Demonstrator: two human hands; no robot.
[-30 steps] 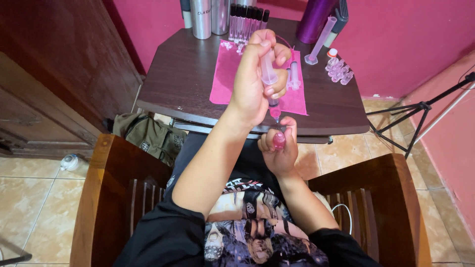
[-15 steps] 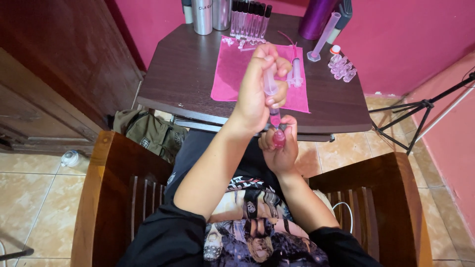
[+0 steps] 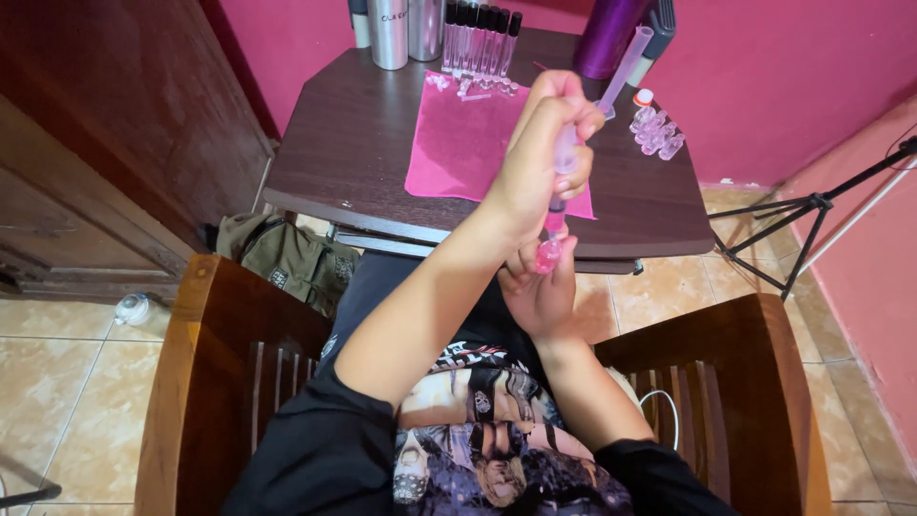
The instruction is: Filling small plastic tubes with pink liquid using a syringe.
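Syringe of clear plastic with pink liquid gripped upright in left hand, fingers curled tight round the barrel, tip pointing down into a small pink-filled vial pinched between fingers of right hand, both held above the lap, just in front of the near edge of the dark wooden table. Tip apparently touching the vial mouth, though too small to tell for sure. On the table: pink cloth, row of slim black-capped tubes, cluster of small clear vials, purple bottle; olive bag on the floor below.
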